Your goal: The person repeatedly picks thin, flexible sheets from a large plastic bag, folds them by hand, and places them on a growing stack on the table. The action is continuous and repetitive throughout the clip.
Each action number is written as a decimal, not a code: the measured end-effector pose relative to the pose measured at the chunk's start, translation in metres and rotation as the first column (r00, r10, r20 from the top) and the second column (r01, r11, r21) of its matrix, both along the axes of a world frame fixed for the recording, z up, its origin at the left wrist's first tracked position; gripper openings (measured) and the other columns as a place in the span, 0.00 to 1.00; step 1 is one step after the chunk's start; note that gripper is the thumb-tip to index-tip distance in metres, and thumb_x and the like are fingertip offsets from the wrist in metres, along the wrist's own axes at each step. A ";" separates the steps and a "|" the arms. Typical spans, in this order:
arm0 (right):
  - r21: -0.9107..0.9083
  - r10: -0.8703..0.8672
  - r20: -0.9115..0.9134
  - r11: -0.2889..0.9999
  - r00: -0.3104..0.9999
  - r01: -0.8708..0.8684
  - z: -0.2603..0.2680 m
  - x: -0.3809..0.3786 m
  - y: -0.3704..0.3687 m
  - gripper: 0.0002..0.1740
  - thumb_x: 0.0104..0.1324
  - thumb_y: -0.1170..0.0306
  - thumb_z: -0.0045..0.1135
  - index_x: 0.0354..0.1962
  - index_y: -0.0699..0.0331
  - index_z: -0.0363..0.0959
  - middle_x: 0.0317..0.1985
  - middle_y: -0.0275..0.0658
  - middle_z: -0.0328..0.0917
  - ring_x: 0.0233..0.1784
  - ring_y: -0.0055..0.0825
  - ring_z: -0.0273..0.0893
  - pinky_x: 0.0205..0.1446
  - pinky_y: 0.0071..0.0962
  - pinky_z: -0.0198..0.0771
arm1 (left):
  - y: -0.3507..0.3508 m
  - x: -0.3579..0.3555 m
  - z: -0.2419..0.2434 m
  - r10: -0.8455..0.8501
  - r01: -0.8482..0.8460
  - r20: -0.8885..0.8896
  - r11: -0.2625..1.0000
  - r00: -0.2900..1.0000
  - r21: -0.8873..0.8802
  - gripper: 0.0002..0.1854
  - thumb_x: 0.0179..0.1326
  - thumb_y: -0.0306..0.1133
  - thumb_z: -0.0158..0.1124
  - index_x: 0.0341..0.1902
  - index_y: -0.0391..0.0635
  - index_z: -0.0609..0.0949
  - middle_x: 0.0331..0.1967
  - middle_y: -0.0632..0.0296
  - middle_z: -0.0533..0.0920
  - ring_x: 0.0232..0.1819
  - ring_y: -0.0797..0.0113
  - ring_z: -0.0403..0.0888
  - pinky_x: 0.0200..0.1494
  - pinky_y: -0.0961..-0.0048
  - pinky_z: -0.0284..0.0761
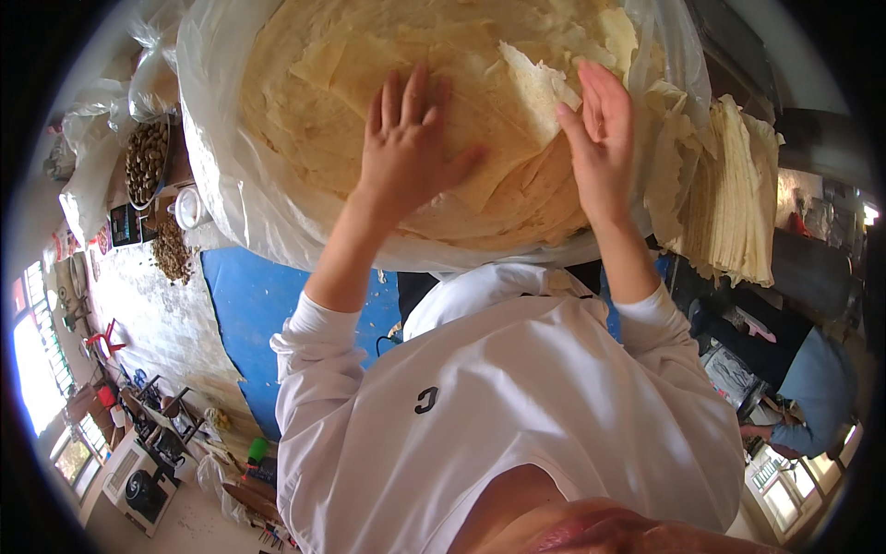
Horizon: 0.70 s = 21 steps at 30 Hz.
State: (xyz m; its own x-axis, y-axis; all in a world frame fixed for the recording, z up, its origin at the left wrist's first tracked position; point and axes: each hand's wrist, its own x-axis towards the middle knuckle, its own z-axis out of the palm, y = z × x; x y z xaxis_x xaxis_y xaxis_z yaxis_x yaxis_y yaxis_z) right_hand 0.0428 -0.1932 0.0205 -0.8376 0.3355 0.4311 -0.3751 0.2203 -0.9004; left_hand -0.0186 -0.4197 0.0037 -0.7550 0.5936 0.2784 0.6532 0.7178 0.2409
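Observation:
A wide round pile of thin, pale tan flatbread sheets [318, 131] lies before me on clear plastic sheeting [214, 159]. My left hand [408, 138] rests palm down on the pile, its fingers spread and nothing held. To its right, my right hand [602, 124] is raised at the edge of a folded, torn flatbread piece [536, 86], with the thumb apart from the fingers. Whether the thumb touches that piece is unclear. More flatbread [734, 194] hangs in folds beyond the pile's right side.
A bowl of brown dates or nuts [147, 163], a white tub [190, 208] and a heap of small brown pieces [171, 253] stand at the left. A blue sheet [259, 311] covers the floor. Another person [817, 388] bends at the far right beside dark equipment.

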 end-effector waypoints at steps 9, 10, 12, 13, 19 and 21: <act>0.919 0.116 0.218 0.310 0.969 -0.243 -0.025 -0.021 0.017 0.40 0.69 0.51 0.56 0.74 0.52 0.55 0.78 0.34 0.53 0.81 0.37 0.50 0.81 0.43 0.46 | -0.011 -0.058 0.003 0.390 -0.398 -0.234 0.917 0.890 0.013 0.42 0.67 0.50 0.64 0.76 0.42 0.60 0.69 0.44 0.67 0.69 0.46 0.68 0.71 0.51 0.61; 0.901 0.134 0.262 0.320 0.956 -0.292 -0.026 -0.019 0.020 0.43 0.68 0.49 0.57 0.75 0.52 0.54 0.78 0.36 0.52 0.81 0.38 0.49 0.81 0.44 0.45 | -0.009 -0.043 0.002 0.351 -0.322 0.023 0.830 0.936 0.456 0.41 0.67 0.46 0.65 0.76 0.41 0.59 0.69 0.45 0.68 0.68 0.49 0.69 0.70 0.54 0.64; 0.853 0.146 0.370 0.339 0.917 -0.398 -0.022 -0.017 0.029 0.53 0.61 0.44 0.62 0.77 0.52 0.48 0.80 0.41 0.46 0.83 0.43 0.44 0.82 0.45 0.43 | -0.002 -0.008 0.003 -0.150 -0.371 0.393 0.154 0.907 0.916 0.40 0.67 0.37 0.67 0.76 0.40 0.58 0.67 0.48 0.69 0.67 0.55 0.70 0.67 0.60 0.69; 0.838 0.146 0.405 0.335 0.903 -0.430 -0.018 -0.019 0.033 0.54 0.59 0.44 0.64 0.77 0.52 0.49 0.80 0.41 0.46 0.83 0.43 0.43 0.82 0.45 0.44 | 0.002 0.006 0.003 -0.208 -0.475 0.493 0.130 0.845 0.870 0.37 0.66 0.33 0.67 0.74 0.39 0.61 0.65 0.49 0.71 0.66 0.57 0.71 0.65 0.63 0.71; 0.794 0.299 0.428 0.326 0.853 -0.513 0.001 -0.013 0.003 0.47 0.62 0.62 0.65 0.75 0.54 0.52 0.78 0.43 0.50 0.83 0.46 0.40 0.83 0.45 0.42 | -0.017 0.030 0.022 -0.281 -0.823 0.773 -0.179 0.568 0.539 0.15 0.62 0.24 0.60 0.53 0.40 0.78 0.47 0.54 0.81 0.52 0.66 0.80 0.53 0.70 0.78; 0.741 0.387 0.379 0.417 0.841 -0.526 -0.002 0.001 -0.026 0.43 0.64 0.70 0.61 0.74 0.55 0.54 0.77 0.42 0.53 0.83 0.46 0.42 0.83 0.45 0.42 | -0.023 0.022 0.036 -0.467 -0.788 0.638 -0.297 0.613 0.539 0.15 0.64 0.28 0.56 0.53 0.40 0.78 0.50 0.56 0.81 0.52 0.67 0.79 0.52 0.69 0.77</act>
